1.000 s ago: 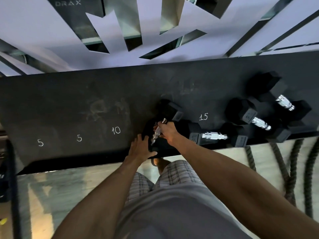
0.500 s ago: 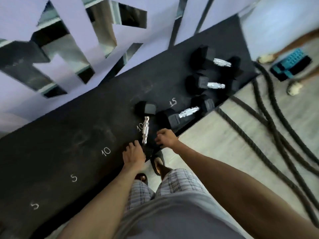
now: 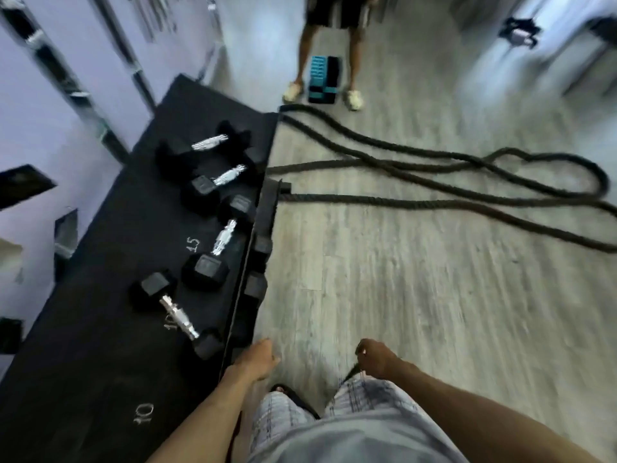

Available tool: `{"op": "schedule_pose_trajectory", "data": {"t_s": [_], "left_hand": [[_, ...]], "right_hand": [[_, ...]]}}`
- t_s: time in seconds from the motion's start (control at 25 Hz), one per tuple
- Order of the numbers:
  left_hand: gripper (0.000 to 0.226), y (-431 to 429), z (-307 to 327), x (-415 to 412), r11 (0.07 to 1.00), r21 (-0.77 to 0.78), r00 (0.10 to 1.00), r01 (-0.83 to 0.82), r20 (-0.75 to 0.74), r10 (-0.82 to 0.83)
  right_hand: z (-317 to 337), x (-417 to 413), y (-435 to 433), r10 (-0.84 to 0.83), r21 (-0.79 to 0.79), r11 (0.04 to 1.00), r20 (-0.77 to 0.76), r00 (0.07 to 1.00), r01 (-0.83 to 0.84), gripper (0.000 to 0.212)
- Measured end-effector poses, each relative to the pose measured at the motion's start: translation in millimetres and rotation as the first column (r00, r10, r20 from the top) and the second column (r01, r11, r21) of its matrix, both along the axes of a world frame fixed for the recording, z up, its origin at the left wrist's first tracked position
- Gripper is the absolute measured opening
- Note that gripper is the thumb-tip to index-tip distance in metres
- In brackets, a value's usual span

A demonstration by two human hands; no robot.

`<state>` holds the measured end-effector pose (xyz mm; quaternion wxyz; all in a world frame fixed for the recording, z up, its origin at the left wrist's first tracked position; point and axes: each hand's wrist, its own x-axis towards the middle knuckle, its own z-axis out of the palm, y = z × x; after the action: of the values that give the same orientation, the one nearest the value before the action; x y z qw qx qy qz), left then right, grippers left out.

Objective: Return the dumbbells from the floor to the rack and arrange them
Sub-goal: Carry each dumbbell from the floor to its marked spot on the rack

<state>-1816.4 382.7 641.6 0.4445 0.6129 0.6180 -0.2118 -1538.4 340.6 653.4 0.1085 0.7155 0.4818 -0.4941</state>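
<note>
Now, hands: your left hand hangs by the rack's front edge, fingers loosely curled round nothing; your right hand is curled at the hem of your shorts, and blur hides whether it pinches cloth.
Dumbbells: four lie on the rack, none squared up with the others; the nearest dumbbell sits askew, its near head close to the front lip. No dumbbell shows on the floor in this view.
Risk, roll-off: a brush from your left arm could, I judge, tip that near head over the lip onto your sandalled foot.
Risk, trip: battle ropes snake across the floor; carrying weight over them invites a stumble.
Risk, bystander: another person stands past the ropes, over a blue-and-black block.
Room: pale wood-look floor; lilac wall with mirror strips.
</note>
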Motion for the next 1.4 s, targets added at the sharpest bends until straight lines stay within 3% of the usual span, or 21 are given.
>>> {"op": "schedule_pose_trajectory", "data": {"t_s": [0.12, 0.28, 0.52, 0.64, 0.88, 1.16, 1.4], "left_hand": [[0.01, 5, 0, 73, 0.976, -0.015, 0.976, 0.219, 0.012, -0.219], [0.014, -4, 2, 180, 0.876, -0.021, 0.876, 0.482, 0.002, -0.482], [0.015, -44, -2, 362, 0.663, -0.027, 0.663, 0.748, -0.007, -0.748], [0.015, -74, -3, 454, 0.589, -0.019, 0.589, 0.808, 0.033, -0.808], [0.014, -135, 4, 620, 0.366, -0.018, 0.366, 0.931, 0.084, -0.927], [0.012, -175, -12, 805, -0.022, -0.02, -0.022, 1.0, 0.043, -0.999], [0.021, -185, -14, 981, -0.256, -0.02, -0.256, 0.967, 0.004, -0.967]], "right_hand": [[-1, 53, -42, -0.168, 0.047, 0.984, -0.034, 0.985, 0.17, 0.033], [0, 122, -107, -0.401, 0.088, 0.909, -0.073, 0.913, 0.407, 0.03], [-16, 236, -225, -0.698, 0.054, 0.71, -0.075, 0.712, 0.702, 0.024], [-18, 294, -272, -0.798, 0.04, 0.595, -0.087, 0.596, 0.803, 0.017], [-17, 387, -346, -0.939, 0.04, 0.332, -0.082, 0.335, 0.942, 0.023], [-32, 486, -395, -0.995, 0.036, 0.093, -0.045, 0.094, 0.995, 0.027], [-27, 612, -412, -0.995, 0.078, -0.101, 0.005, -0.102, 0.992, 0.024]]}}
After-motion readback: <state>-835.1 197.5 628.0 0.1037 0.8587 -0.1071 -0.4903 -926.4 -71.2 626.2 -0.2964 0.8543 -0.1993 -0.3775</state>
